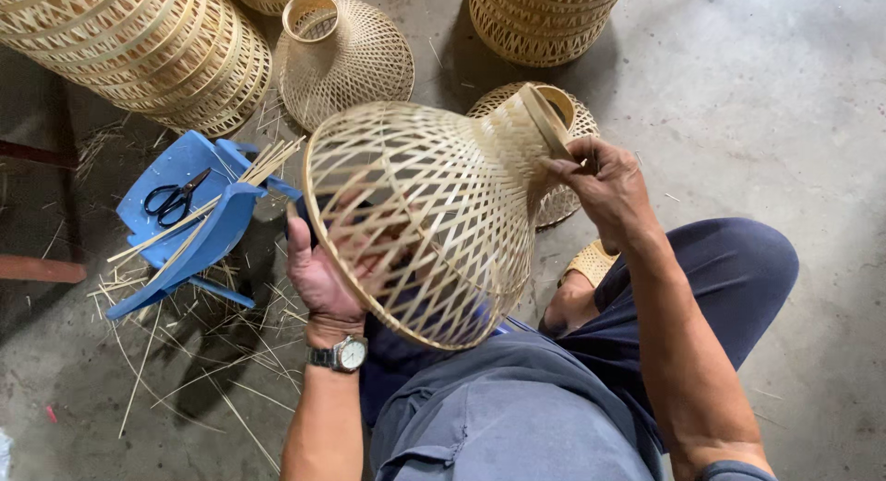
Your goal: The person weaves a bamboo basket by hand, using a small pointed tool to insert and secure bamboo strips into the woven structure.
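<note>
- We hold a woven bamboo lampshade (425, 218) on its side over our lap, wide mouth toward the left, narrow neck toward the upper right.
- Our left hand (318, 278) grips the wide rim from below and partly inside; fingers show through the open lattice, closed on the rim. A wristwatch (340, 354) sits on that wrist.
- Our right hand (604, 186) pinches the neck ring at the top of the shade, thumb and fingers pressed on the band.
- Just left of us, a small blue plastic stool (198, 227) lies tipped on the concrete floor (757, 102), with black scissors (175, 198) on its seat and thin bamboo strips (254, 172) laid across it.
- Loose bamboo slivers (212, 370) are scattered on the floor around and below the stool.
- A second finished shade (343, 56) stands upright behind the stool; a third shade (558, 204) sits on the floor partly hidden behind the held one.
- A stack of woven shades (148, 47) lies top left, another stack (540, 19) stands top centre.
- Our legs are in dark blue trousers (729, 269); a woven sandal (591, 262) shows on the foot near the right forearm.
</note>
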